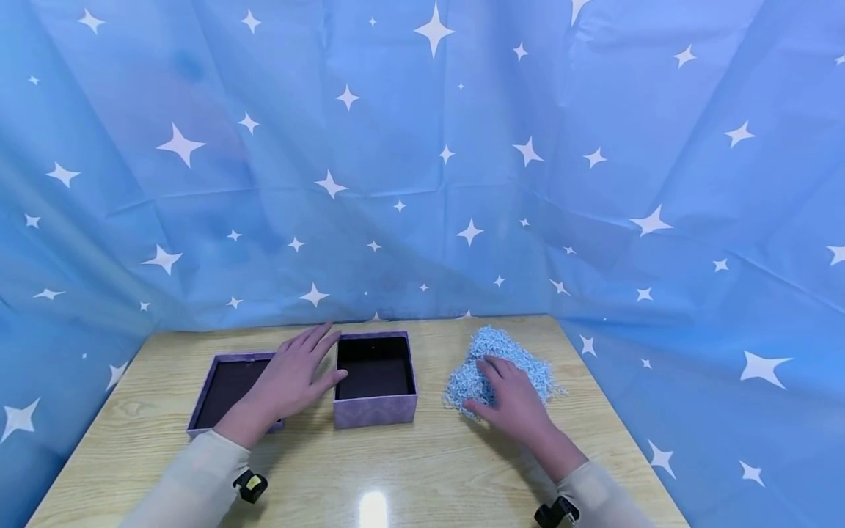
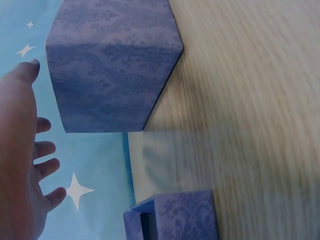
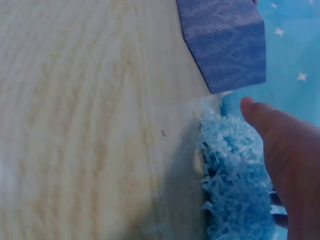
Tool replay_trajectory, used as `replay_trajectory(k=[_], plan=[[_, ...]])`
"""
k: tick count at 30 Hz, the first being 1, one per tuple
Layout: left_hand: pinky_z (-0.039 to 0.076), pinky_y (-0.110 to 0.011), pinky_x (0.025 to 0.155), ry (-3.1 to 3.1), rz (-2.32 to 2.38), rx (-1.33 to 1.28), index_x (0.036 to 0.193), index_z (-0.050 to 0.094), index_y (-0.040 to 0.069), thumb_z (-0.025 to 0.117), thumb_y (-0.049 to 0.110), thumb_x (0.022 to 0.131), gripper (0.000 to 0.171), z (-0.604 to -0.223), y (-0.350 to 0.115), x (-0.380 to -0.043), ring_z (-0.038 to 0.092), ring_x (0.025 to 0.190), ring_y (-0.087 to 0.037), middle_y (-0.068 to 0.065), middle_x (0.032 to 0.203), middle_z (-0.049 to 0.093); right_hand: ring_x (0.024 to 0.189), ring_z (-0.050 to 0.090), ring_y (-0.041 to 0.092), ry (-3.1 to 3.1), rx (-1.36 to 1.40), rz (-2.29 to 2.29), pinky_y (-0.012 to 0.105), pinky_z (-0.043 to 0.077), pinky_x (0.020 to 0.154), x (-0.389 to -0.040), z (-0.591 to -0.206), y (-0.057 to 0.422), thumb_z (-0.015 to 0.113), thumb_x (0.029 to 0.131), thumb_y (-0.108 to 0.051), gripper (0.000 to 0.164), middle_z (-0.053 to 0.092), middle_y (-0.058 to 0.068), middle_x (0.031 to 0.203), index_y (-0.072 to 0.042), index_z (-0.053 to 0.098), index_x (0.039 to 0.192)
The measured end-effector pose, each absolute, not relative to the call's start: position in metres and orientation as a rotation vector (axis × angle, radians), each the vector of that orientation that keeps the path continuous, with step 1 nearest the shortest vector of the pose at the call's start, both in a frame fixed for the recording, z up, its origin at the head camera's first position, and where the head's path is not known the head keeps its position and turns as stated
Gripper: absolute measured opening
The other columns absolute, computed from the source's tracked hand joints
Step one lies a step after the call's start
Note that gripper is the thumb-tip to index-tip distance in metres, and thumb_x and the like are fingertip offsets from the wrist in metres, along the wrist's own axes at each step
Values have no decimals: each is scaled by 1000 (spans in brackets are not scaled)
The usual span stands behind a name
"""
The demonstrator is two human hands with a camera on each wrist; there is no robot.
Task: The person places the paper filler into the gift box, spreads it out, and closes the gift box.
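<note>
A purple patterned box (image 1: 375, 412) with a black inside stands upright on the table. My left hand (image 1: 300, 370) is spread beside its left wall, fingertips near the back left corner. In the left wrist view the thumb and fingers of that hand (image 2: 20, 145) are extended and hold nothing. Under the left forearm lies a shallow purple box lid (image 1: 227, 392), inside up and partly hidden. My right hand (image 1: 515, 400) rests at the front of a pile of light blue shredded paper (image 1: 502, 352), its thumb (image 3: 260, 117) stretched out beside the shreds (image 3: 230, 175).
A light wood table (image 1: 317, 477) carries everything. Behind it and along its sides hangs a blue cloth (image 1: 396, 242) with white stars. Loose shreds lie around the edge of the pile. Both wrists wear small black cameras (image 1: 251, 485).
</note>
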State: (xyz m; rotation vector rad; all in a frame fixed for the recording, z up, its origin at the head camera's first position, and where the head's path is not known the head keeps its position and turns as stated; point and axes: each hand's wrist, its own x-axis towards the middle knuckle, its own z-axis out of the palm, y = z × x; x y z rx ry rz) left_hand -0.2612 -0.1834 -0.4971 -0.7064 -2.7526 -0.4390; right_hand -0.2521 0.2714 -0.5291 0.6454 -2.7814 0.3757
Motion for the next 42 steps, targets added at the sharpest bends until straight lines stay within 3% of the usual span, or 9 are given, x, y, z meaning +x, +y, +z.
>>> replay_trajectory(k=[7, 13, 20, 28, 35, 42], plan=[[35, -72, 123, -2780, -570, -736, 174, 37, 10, 60, 67, 108, 90, -505, -180, -259, 40, 157, -49, -20, 177, 33, 144, 54, 47, -2780, 680, 380, 67, 45, 117, -248, -543, 265, 86, 94, -54, 87, 57, 23, 158, -1, 58, 157], [32, -67, 127, -2835, -583, -740, 176, 27, 7, 65, 76, 100, 110, -507, -177, -258, 33, 162, -45, -16, 181, 25, 149, 50, 47, -2875, 707, 338, 70, 41, 119, -249, -550, 260, 82, 96, -60, 90, 51, 22, 164, -9, 53, 164], [33, -72, 124, -2876, -605, -755, 176, 23, 3, 74, 73, 95, 119, -507, -178, -259, 30, 162, -47, -17, 183, 19, 151, 47, 48, -2918, 715, 268, 74, 37, 119, -255, -551, 256, 77, 99, -62, 88, 47, 23, 167, -17, 49, 169], [30, -72, 126, -2902, -737, -755, 179, 11, 9, 66, 83, 94, 125, -510, -182, -257, 24, 165, -44, -9, 186, 8, 148, 47, 49, -2907, 729, 262, 71, 39, 118, -260, -552, 253, 76, 100, -61, 86, 51, 24, 162, -17, 49, 169], [27, -71, 127, -2893, -886, -769, 180, 2, 19, 71, 69, 100, 117, -515, -183, -258, 18, 167, -43, -2, 186, 0, 139, 53, 43, -2888, 697, 296, 66, 46, 109, -270, -551, 252, 80, 98, -59, 87, 57, 20, 152, -15, 50, 167], [26, -73, 127, -2881, -972, -768, 180, 2, 23, 76, 59, 101, 114, -520, -177, -261, 17, 167, -44, 0, 186, 0, 126, 60, 38, -2837, 677, 315, 60, 53, 101, -278, -549, 253, 88, 94, -50, 84, 62, 17, 141, -9, 57, 161]])
